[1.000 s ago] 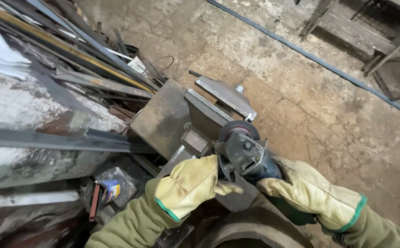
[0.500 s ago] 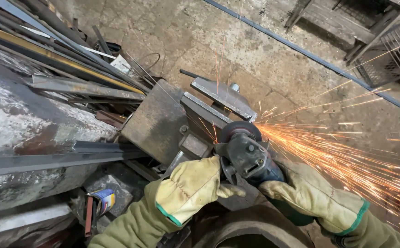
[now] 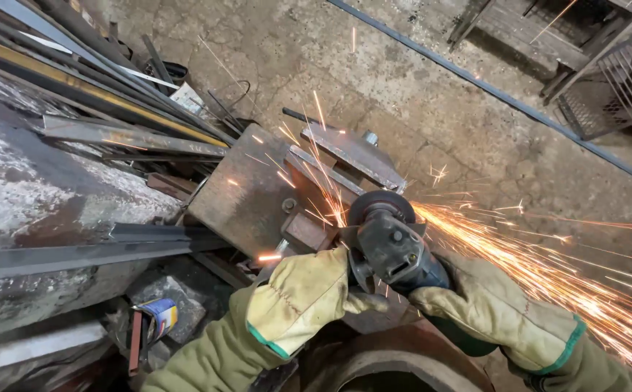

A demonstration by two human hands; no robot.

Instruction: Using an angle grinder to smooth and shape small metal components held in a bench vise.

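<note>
Both my hands wear thick yellow work gloves with green cuffs. My right hand [image 3: 484, 305] is wrapped round the body of a dark angle grinder [image 3: 392, 243]. My left hand [image 3: 303, 299] grips the grinder's side, close to the guard. The grinding disc [image 3: 381, 205] presses against a rusty steel piece [image 3: 309, 231] clamped beside a flat brown steel plate [image 3: 247, 187]. Orange sparks [image 3: 548, 268] stream out to the right and a few fly up over the plate.
Long steel bars and angle sections [image 3: 91, 87] lie stacked at the left over a grey rusty surface [image 3: 33, 196]. A blue rail [image 3: 505, 98] crosses the concrete floor. A metal grate [image 3: 621, 80] stands top right. A small blue-yellow can [image 3: 158, 318] sits below left.
The grinder went from idle to grinding: no sparks a second ago, then a spray to the right, now with extra sparks flying upward. My hands have shifted slightly on the tool.
</note>
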